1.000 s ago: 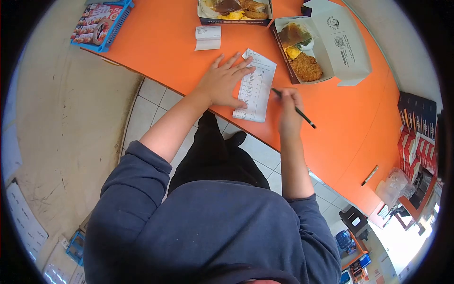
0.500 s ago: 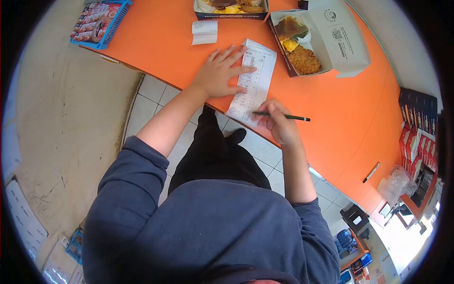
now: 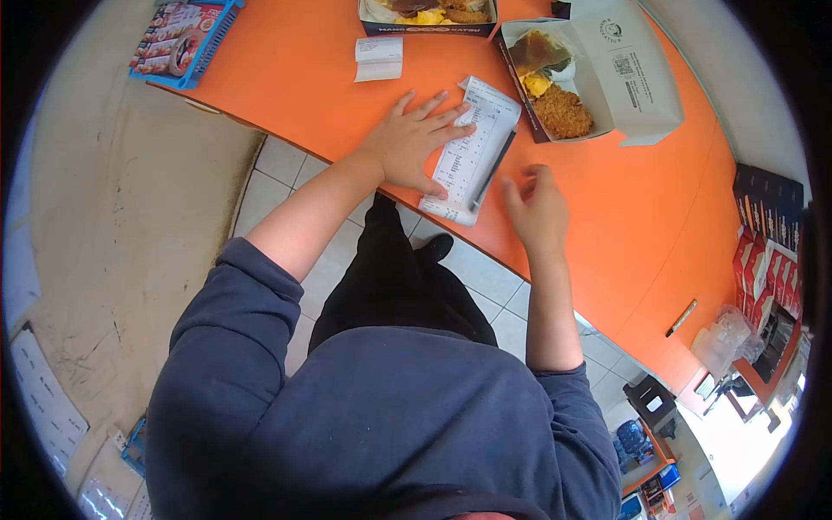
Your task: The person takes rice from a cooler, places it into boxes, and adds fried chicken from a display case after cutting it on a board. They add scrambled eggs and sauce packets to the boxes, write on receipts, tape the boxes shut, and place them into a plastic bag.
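A long printed receipt [image 3: 475, 152] lies on the orange table near its front edge, with its far end curling up. My left hand [image 3: 407, 143] rests on its left side, fingers spread flat. Along the receipt's right side lies a dark pen [image 3: 495, 169], out of my grasp. My right hand [image 3: 537, 206] is just to the right of the pen, holding nothing, with thumb and fingers apart and slightly blurred.
Beyond the receipt stand an open food box [image 3: 555, 100] with a breaded cutlet and another food box [image 3: 429, 29]. A small receipt [image 3: 379, 59] lies at the back. A blue basket [image 3: 208, 54] holds printed packets at left; a marker [image 3: 681, 318] lies at right.
My right hand has let go of the pen, leaving it on the receipt, and moved slightly right. The receipt has shifted a little to the right; my left hand stays on it.
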Available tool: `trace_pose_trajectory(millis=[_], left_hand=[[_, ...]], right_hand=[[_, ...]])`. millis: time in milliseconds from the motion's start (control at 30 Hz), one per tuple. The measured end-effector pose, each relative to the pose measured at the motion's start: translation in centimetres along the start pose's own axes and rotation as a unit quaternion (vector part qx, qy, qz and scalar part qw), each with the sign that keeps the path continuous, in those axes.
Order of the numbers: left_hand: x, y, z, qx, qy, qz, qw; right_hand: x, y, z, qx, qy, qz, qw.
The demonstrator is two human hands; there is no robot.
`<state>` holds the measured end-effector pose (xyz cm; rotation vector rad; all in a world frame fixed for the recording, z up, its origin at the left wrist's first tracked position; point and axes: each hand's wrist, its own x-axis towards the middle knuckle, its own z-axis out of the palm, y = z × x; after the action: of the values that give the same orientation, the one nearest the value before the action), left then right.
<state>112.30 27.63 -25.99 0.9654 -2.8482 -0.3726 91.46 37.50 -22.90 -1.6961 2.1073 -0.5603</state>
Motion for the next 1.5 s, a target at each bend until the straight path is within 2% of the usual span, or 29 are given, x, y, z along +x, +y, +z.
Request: trace_pose_trajectory(millis=[67,167,200,300,500,700,767,867,900,1000,1100,1133,1200,1300,1400,1500], left_hand=[[0.1,-0.1,-0.2,0.016,-0.013,0.009,1.000],[0.0,-0.1,-0.1,0.017,-0.012,0.011,1.000],[0.0,-0.2,-0.1,0.015,-0.010,0.012,1.000],[-0.2,-0.1,0.1,0.007,-0.011,0.013,1.000],[-0.1,-0.1,0.1,0.001,-0.008,0.011,1.000],[-0.1,-0.1,-0.2,0.000,-0.016,0.004,1.000],[-0.2,0.0,-0.1,-0.007,-0.017,0.000,1.000],[-0.4,1.4,1.2,-0.023,0.042,-0.051,0.998],[-0.3,2.0,1.3,-0.026,0.040,-0.059,0.997],[-0.2,3.2,1.8,-0.037,0.041,-0.066,0.996],[-0.3,2.9,1.7,-0.042,0.049,-0.051,0.997],[-0.3,2.9,1.4,-0.041,0.041,-0.051,0.997],[-0.2,3.1,1.1,-0.034,0.028,-0.050,0.998],[-0.2,3.3,1.1,-0.027,0.028,-0.051,0.998],[-0.3,3.2,1.2,-0.025,0.035,-0.048,0.998],[-0.3,3.2,1.3,-0.029,0.040,-0.047,0.998]], right_hand=[[0.3,-1.8,0.0,-0.097,-0.109,0.113,0.983],[0.4,-3.3,0.7,-0.078,-0.124,0.090,0.985],[0.4,-3.2,1.6,-0.077,-0.081,0.066,0.991],[1.8,-3.7,2.6,-0.124,-0.076,0.094,0.985],[3.9,-4.3,1.3,-0.109,-0.167,0.149,0.969],[0.6,-1.2,1.2,-0.044,-0.083,0.131,0.987],[-0.8,-0.1,0.4,-0.062,-0.084,0.141,0.985],[-2.2,1.3,-1.2,-0.036,-0.074,0.157,0.984],[-2.5,1.7,-1.7,-0.018,-0.068,0.163,0.984],[-3.3,3.3,-2.3,0.154,-0.025,0.212,0.965],[-3.5,3.9,-1.9,0.278,-0.001,0.137,0.951],[-3.3,3.7,-1.4,0.376,0.013,0.110,0.920],[-2.6,2.0,0.0,0.559,0.044,0.055,0.826],[-0.9,2.6,2.6,0.457,0.006,-0.013,0.889],[-0.4,0.9,3.2,0.415,0.011,-0.042,0.909],[-0.4,1.2,4.1,0.386,0.042,-0.032,0.921]])
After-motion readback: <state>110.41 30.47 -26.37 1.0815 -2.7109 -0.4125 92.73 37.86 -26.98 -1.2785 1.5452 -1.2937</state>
